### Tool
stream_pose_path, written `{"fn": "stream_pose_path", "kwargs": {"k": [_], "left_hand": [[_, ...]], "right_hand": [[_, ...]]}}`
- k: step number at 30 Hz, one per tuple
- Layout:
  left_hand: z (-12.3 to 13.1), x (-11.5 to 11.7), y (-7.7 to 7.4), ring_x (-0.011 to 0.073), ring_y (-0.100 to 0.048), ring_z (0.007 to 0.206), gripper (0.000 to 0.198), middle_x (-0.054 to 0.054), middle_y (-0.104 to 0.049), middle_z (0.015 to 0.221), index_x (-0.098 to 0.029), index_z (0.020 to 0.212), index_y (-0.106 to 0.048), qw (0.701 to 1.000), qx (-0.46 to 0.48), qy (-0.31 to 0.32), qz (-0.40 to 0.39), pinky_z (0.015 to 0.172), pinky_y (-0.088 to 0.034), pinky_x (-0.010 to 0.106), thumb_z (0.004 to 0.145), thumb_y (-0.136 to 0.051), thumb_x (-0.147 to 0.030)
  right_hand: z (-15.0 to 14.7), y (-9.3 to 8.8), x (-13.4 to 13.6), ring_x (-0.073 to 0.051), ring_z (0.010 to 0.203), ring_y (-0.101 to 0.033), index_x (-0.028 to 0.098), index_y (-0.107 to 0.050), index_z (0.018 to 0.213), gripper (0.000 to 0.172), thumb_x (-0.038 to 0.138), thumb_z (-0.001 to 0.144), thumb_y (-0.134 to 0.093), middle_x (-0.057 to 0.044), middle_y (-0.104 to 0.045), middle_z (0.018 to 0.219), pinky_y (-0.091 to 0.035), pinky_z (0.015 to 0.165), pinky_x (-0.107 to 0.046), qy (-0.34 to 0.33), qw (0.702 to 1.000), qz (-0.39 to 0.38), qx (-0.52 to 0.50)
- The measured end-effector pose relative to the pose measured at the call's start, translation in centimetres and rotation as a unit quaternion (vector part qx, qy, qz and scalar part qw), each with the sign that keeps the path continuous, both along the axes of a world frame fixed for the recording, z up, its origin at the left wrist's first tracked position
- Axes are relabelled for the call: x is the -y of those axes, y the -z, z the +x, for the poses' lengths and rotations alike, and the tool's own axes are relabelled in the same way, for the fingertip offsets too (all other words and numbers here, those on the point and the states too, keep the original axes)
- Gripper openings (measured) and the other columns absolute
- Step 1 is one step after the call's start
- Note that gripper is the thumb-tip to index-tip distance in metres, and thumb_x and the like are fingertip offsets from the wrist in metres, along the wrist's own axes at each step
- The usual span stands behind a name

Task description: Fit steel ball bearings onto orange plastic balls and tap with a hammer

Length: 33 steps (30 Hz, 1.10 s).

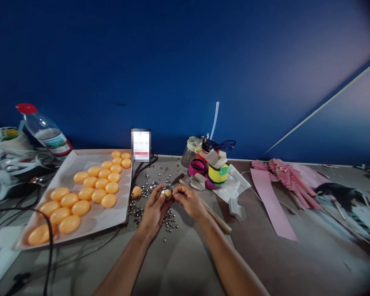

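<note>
My left hand (154, 205) is closed round a small orange egg-shaped piece (167, 192) partly covered with shiny silver bits. My right hand (188, 200) pinches at the same piece from the right, fingertips touching it. Both hands hover just above a scatter of small silver beads (169, 222) on the table. One loose orange egg shape (137, 191) lies just left of my hands. A tray (123, 213) to the left holds several plain orange egg shapes (92, 190) in rows.
A wooden stick (217, 220) lies under my right wrist. Tape rolls and a jar (191, 151) stand behind, with pink paper strips (271, 205) to the right. A bottle (46, 130) with a red cap, cables (46, 230) and white strips crowd the left. A blue wall rises behind.
</note>
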<state>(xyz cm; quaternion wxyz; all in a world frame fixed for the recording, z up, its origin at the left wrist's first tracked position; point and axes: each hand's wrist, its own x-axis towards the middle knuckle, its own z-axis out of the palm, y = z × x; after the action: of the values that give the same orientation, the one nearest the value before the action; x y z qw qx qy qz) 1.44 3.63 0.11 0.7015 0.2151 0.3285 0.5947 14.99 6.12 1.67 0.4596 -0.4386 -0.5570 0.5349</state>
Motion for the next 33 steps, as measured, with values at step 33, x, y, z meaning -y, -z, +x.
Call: {"fn": "stream_pose_path", "kwargs": {"k": [33], "left_hand": [[0.4, 0.1, 1.1, 0.0189, -0.064, 0.087, 0.037, 0.005, -0.068, 0.099, -0.02, 0.11, -0.062, 0.997, -0.067, -0.017, 0.017, 0.083, -0.049, 0.033, 0.075, -0.066, -0.032]], "right_hand": [[-0.1, 0.4, 0.1, -0.008, 0.045, -0.037, 0.018, -0.056, 0.071, 0.014, 0.032, 0.074, -0.059, 0.007, -0.043, 0.047, -0.029, 0.048, -0.023, -0.019, 0.999, -0.046, 0.011]]}}
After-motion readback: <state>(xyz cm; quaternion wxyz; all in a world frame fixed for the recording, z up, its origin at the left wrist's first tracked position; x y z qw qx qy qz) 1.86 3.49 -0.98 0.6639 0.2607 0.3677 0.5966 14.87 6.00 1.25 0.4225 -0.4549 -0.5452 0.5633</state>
